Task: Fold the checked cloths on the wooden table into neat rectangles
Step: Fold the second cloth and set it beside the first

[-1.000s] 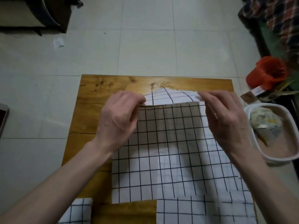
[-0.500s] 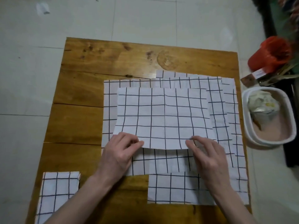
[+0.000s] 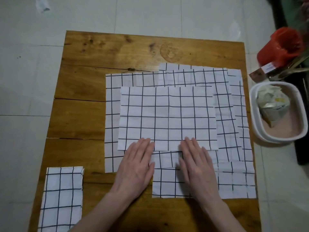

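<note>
1. The top folded cloth (image 3: 168,118) lay on the pile of checked cloths (image 3: 234,131), on the right part of the wooden worktop (image 3: 117,49).
2. The left hand (image 3: 136,166) and the right hand (image 3: 194,166) pressed flat on its near edge, each grip released, fingers straight.
3. A narrow folded cloth (image 3: 61,198) lay left of the pile, at the worktop's near corner.

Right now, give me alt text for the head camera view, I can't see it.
Left hand and right hand press flat on the near edge of a half-folded checked cloth atop spread cloths on a wooden table. A folded cloth lies near left.
</note>
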